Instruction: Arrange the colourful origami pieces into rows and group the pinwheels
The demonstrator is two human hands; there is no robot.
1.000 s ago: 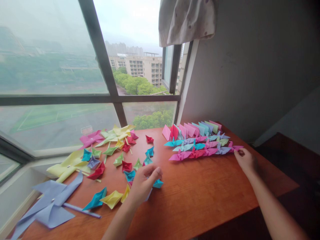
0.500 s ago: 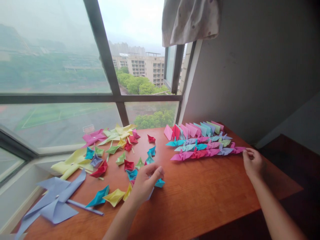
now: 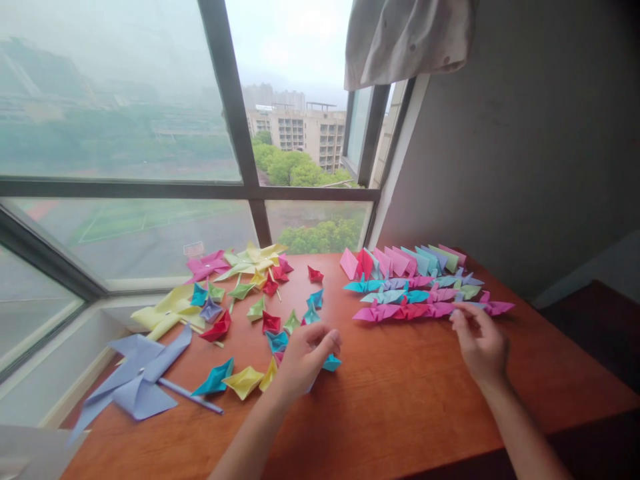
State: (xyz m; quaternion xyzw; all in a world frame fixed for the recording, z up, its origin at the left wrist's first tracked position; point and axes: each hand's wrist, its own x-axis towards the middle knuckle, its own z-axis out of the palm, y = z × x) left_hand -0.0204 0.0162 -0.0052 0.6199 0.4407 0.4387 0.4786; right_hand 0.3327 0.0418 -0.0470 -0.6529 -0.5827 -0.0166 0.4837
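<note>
Right hand [image 3: 483, 343] beside five front-row cranes [image 3: 411, 309]

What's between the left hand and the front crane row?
In the head view, only bare tabletop shows between the left hand and the front crane row.

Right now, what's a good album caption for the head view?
Left hand by paper boats, right hand by folded paper cranes.
</note>
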